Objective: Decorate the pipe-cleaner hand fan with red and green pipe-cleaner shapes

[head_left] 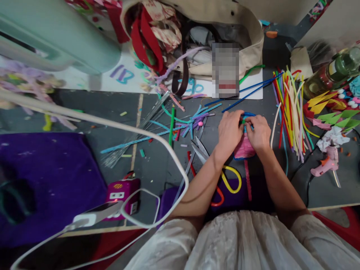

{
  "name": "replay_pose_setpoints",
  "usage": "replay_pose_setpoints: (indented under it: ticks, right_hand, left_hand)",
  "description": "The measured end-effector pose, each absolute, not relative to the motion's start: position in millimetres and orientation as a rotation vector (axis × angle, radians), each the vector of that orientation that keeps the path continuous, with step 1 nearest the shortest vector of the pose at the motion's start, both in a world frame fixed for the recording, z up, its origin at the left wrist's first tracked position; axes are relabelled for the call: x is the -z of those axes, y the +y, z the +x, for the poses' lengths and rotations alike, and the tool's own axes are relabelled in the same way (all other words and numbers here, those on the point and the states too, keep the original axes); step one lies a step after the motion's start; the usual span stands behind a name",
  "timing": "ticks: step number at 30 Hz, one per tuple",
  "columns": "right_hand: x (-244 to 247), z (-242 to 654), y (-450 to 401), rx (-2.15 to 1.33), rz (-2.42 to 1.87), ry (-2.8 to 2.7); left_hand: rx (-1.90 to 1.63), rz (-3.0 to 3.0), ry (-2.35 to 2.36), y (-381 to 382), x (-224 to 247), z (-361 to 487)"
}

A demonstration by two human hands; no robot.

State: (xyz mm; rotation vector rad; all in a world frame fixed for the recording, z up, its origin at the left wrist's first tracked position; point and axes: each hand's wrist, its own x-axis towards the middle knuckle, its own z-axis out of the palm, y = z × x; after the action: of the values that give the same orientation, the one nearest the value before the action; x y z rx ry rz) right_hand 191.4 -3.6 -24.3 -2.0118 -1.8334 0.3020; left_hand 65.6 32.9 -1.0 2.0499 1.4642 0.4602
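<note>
Both hands meet over a pink craft piece (244, 149) with a blue edge, near the table's front. My left hand (231, 126) has its fingers closed at the piece's upper left, pinching by a small green bit. My right hand (258, 131) is closed at the upper right, its fingertips close to the same green bit. A blue loop (249, 113) shows above the fingertips. From the piece's lower edge a pink fuzzy stem (248, 180) hangs toward my body. What lies under the fingers is hidden.
Open scissors (232, 180) lie beside my left forearm. Coloured stems (292, 112) and a pink glue gun (327, 163) are to the right. A white cable (146, 131) crosses the left side; a cloth bag (253, 41) stands behind.
</note>
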Motion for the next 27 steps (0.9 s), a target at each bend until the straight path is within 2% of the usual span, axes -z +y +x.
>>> replay_pose_setpoints:
  ticks: [11,27]
  right_hand:
    - [14.0,191.8,-6.3,-0.264,-1.987,-1.998]
    - [1.8,188.3,-18.9,0.112,-1.997,-2.445]
  left_hand:
    - [-0.465,2.029,1.448,33.9,1.1,65.6]
    - [-0.542,2.022,1.403,34.0,-9.1,62.2]
